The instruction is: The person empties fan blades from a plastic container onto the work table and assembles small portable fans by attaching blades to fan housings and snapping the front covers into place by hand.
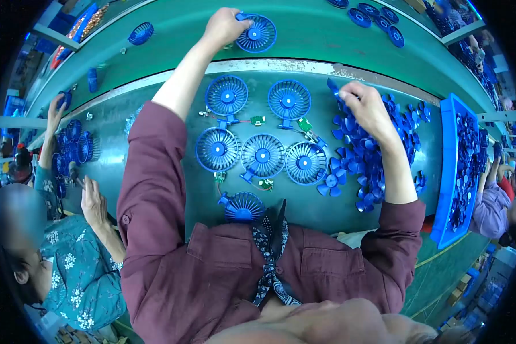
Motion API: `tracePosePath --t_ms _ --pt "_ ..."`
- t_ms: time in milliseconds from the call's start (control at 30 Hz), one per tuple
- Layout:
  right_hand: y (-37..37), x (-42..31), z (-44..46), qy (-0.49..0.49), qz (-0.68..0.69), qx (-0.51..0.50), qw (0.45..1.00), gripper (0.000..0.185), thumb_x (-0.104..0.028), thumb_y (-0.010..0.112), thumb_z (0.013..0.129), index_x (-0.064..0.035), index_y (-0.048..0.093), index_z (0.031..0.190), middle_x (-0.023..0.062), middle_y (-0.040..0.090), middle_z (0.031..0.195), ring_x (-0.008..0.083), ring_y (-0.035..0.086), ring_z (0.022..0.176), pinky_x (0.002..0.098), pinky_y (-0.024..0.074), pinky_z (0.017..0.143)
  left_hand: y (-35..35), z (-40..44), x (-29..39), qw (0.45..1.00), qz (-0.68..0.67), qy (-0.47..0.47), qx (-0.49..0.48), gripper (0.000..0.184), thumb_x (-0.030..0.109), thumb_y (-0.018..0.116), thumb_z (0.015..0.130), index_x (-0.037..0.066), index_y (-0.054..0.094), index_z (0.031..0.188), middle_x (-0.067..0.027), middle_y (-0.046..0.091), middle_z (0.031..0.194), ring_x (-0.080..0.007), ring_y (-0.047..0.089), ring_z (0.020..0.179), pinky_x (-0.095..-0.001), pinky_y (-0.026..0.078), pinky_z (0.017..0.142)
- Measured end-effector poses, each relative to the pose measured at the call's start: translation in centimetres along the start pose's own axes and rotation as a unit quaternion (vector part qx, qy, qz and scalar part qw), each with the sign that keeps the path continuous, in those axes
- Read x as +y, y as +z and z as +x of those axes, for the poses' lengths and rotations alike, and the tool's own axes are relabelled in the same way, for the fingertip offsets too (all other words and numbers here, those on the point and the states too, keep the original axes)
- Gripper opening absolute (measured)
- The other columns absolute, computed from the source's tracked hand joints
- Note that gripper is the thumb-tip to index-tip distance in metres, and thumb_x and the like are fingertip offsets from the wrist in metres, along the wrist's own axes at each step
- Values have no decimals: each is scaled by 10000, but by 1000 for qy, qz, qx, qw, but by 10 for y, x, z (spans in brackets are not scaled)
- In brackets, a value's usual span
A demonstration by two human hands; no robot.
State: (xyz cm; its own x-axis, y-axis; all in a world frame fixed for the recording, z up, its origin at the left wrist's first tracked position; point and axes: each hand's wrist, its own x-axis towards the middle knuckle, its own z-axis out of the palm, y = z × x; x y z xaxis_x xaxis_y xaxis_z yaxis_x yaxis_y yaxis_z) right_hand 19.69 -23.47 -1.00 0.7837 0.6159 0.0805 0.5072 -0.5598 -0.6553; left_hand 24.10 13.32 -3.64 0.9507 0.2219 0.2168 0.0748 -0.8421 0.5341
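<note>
At the far side, over the green belt, my left hand [222, 28] is closed on the rim of a round blue fan housing [262, 39] with slotted ribs. My right hand [372, 113] pinches a small blue fan blade [332, 88] above the right part of the bench; the fingers partly hide it. Beneath and beside that hand lies a heap of blue fan blades [358, 146]. Between my arms, several fan housings [262, 155] rest on the bench, some with small green circuit boards [258, 120] on thin wires. One more housing [245, 207] lies close to my body.
A blue bin [446, 172] full of blades stands at the right. Several blue parts [382, 23] lie on the green belt [309, 34], beyond a pale ledge [281, 65]. At the left, a co-worker in a flowered top [77, 269] handles parts beside a cluster of housings [73, 143].
</note>
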Motion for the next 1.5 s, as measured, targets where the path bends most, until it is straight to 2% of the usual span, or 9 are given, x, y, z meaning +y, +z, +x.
tracePosePath --t_ms 167,300,433,700,1000,1067,1133,1367,1500 --pt "6 1 -11 242 339 -127 900 156 -102 528 929 -16 643 868 34 653 820 117 624 729 279 514 647 -61 -88 39 985 -143 -8 -94 316 292 735 780 -20 690 805 -84 642 661 -138 578 596 -326 454 572" --pt "3 20 -13 59 -97 -36 993 147 -88 604 788 19 630 886 213 654 793 345 663 789 416 528 722 -76 -148 54 947 -295 -92 -93 256 261 751 802 10 700 817 10 622 673 -58 521 600 -234 411 550" --pt "14 -12 -22 -74 -180 -10 981 184 -153 657 773 -54 663 927 205 659 888 374 643 874 470 509 775 -72 -174 53 847 -506 -150 -69 200 197 709 854 47 668 981 6 653 818 -57 583 679 -205 463 596" --pt "37 -11 -30 -63 -303 -58 949 253 -107 716 688 -26 652 919 193 626 902 370 632 885 461 532 742 -60 -194 72 688 -687 -196 -129 204 120 646 884 -9 612 1037 -112 675 997 -223 690 887 -391 600 760" --pt "38 8 -32 -81 -232 -59 967 409 -148 694 746 -7 559 1106 206 619 946 396 616 896 487 500 752 -27 -186 89 666 -700 -188 -179 225 103 709 847 62 623 1051 -69 673 978 -190 678 881 -389 585 780" --pt "25 1 -34 -55 -182 44 981 366 -198 689 758 -6 646 1066 216 642 922 386 632 817 460 509 710 -30 -189 98 658 -705 -197 -176 176 87 676 864 47 619 1025 -84 680 974 -216 689 894 -357 593 743" --pt "10 -17 -39 23 -47 95 994 363 -168 745 751 -1 666 1064 128 614 806 242 567 630 346 474 608 -23 -189 98 662 -705 -182 -179 159 91 657 879 37 615 1022 -86 680 974 -216 690 903 -331 591 724" --pt "21 -105 -50 -183 -163 134 960 316 -178 742 752 -72 621 1023 117 555 867 313 625 765 404 514 611 -9 -201 129 656 -705 -213 -166 338 410 582 948 81 634 1009 -28 668 922 -134 658 822 -313 560 708" --pt "29 -105 -44 -183 -183 100 961 245 -167 731 759 -68 592 934 117 528 828 318 618 735 416 508 580 -1 -207 131 678 -699 -168 -153 326 341 624 938 43 620 1070 -47 648 1011 -112 606 893 -285 511 788"
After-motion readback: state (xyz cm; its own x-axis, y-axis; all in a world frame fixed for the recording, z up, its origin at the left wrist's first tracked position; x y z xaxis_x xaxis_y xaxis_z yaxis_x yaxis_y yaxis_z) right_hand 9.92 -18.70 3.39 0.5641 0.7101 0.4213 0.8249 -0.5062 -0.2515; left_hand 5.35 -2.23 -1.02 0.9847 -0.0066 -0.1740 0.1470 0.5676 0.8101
